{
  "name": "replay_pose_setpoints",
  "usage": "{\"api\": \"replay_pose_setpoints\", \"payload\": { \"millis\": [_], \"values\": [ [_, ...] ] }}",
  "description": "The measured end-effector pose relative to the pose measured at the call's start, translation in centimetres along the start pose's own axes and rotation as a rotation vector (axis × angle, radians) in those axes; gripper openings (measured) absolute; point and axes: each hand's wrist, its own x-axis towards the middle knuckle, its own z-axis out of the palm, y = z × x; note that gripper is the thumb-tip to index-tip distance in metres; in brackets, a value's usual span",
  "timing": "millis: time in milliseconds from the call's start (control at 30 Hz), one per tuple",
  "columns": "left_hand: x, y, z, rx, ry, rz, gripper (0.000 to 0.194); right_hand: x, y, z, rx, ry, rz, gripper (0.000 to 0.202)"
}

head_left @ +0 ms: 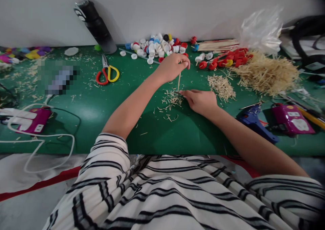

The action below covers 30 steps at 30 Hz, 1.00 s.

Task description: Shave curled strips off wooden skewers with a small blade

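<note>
Over the middle of the green table, my left hand (174, 66) pinches the top of a thin wooden stick (179, 82), which stands nearly upright with its lower end near the table. My right hand (200, 100) is closed at that lower end. A small dark, thin thing shows at its fingertips, too small to name. Pale wood shavings (172, 99) lie scattered just left of the right fingertips. Behind my left hand is a heap of bottle caps (156, 47), mostly white. Red caps (236, 56) lie to the right, beside a bundle of wooden sticks (217, 45).
Scissors (108, 72) and a black bottle (98, 28) are left of the middle. On the right are a large shavings pile (266, 72), a smaller one (221, 87), a clear plastic bag (261, 30), a blue glue gun (255, 121) and a purple box (291, 119). A white cable (58, 135) crosses the left side.
</note>
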Motion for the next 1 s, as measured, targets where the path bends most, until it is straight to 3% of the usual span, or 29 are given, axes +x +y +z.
{"api": "replay_pose_setpoints", "payload": {
  "millis": [167, 400, 833, 1000],
  "values": [
    [0.1, 0.0, 0.1, 0.003, -0.012, 0.005, 0.024, -0.4, -0.1, 0.1, -0.020, -0.037, -0.021, 0.047],
    [0.2, 0.0, 0.3, -0.013, -0.010, 0.022, 0.027, 0.8, 0.3, -0.9, 0.004, 0.140, 0.066, 0.047],
    [0.1, -0.1, 0.2, 0.002, -0.009, 0.006, 0.027, -0.2, 0.1, 0.3, 0.014, 0.007, 0.013, 0.047],
    [0.3, -0.3, 0.3, -0.013, -0.016, 0.012, 0.025, 0.4, 0.3, -0.2, -0.006, 0.082, 0.035, 0.047]
  ]
}}
